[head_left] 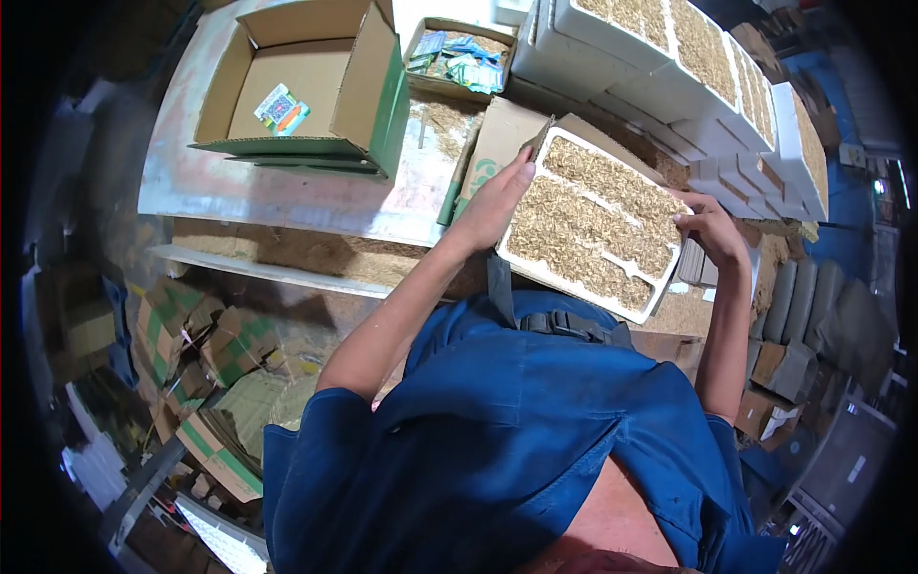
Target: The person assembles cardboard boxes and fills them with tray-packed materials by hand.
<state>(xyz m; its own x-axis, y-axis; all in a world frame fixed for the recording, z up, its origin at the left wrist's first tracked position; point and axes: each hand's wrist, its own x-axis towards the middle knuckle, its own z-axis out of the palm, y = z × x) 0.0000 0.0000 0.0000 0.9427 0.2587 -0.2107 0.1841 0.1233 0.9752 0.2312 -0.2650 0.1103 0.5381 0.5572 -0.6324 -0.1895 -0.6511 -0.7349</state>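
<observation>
Between my two hands is a white foam tray, tilted in front of my belt. Rows of light brown, crumbly filling lie in it, with strips of white divider showing through. My left hand is closed on the tray's left edge, its thumb near the upper corner. On the opposite side, my right hand grips the right edge, with fingers bent over the rim. Behind and partly under the tray is an open cardboard carton; the tray hides most of its inside.
An open green-and-brown box with a printed card inside stands at the table's left. Beyond is a shallow box of blue-green packets. Stacked foam trays fill the right back. Flattened cartons lie low at left.
</observation>
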